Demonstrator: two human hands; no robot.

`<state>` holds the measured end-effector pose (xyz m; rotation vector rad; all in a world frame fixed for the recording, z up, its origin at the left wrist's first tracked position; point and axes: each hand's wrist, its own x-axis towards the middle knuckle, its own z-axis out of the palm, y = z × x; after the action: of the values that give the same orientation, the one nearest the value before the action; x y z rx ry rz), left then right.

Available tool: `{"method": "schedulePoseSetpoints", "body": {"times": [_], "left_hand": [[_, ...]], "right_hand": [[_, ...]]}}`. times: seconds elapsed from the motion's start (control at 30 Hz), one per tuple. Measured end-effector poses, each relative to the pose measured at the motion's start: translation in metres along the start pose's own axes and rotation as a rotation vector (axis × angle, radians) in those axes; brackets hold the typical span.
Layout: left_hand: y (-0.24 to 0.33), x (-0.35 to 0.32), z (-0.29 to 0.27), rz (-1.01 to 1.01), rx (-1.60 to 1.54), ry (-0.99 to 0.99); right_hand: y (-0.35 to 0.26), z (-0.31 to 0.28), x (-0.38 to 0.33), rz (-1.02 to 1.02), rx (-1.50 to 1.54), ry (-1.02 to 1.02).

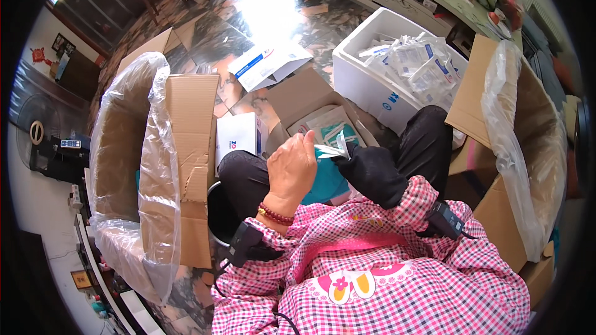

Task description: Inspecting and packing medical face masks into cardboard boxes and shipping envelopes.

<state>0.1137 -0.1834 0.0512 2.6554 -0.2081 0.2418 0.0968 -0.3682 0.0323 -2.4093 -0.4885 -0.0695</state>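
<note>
Narrow white pieces (pixel 335 150) were brought between the two hands, above the lap, with a teal sheet-like item (pixel 327 183) seen just below them; whether the two were joined could not be told. The bare left hand (pixel 292 164) was turned with its back to the view and set just beside the white pieces; its fingers were curled and partly hidden, so that it could not be told whether anything was pinched. The right hand (pixel 372 177) was covered by a black glove, and its tip was met by the white pieces; how its fingers were closed there could not be made out. A dark red beaded bracelet (pixel 276 214) was worn on the left wrist. Beyond the hands, clear packets with teal contents (pixel 338 125) were held in an open carton (pixel 301 96). To its left, a white box (pixel 237 135) was placed. Farther right, a white foam box (pixel 372 96) was filled with clear packages (pixel 422 68). The lap was flanked by a plastic-lined left carton (pixel 189 149) and a plastic-lined right carton (pixel 475 90).
</note>
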Motion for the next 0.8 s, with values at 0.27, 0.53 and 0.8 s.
{"method": "schedulePoseSetpoints", "body": {"times": [0.27,0.53,0.8], "left_hand": [[0.0,-0.001,0.013,-0.009,-0.033,-0.104],[-0.009,0.003,0.021,-0.052,-0.044,-0.035],[-0.02,0.005,0.043,-0.083,-0.209,0.018]], "right_hand": [[-0.005,-0.003,0.008,-0.321,-0.384,0.062],[0.009,0.003,0.02,-0.43,-0.34,0.027],[0.006,0.004,-0.03,-0.481,-0.14,-0.169]]}}
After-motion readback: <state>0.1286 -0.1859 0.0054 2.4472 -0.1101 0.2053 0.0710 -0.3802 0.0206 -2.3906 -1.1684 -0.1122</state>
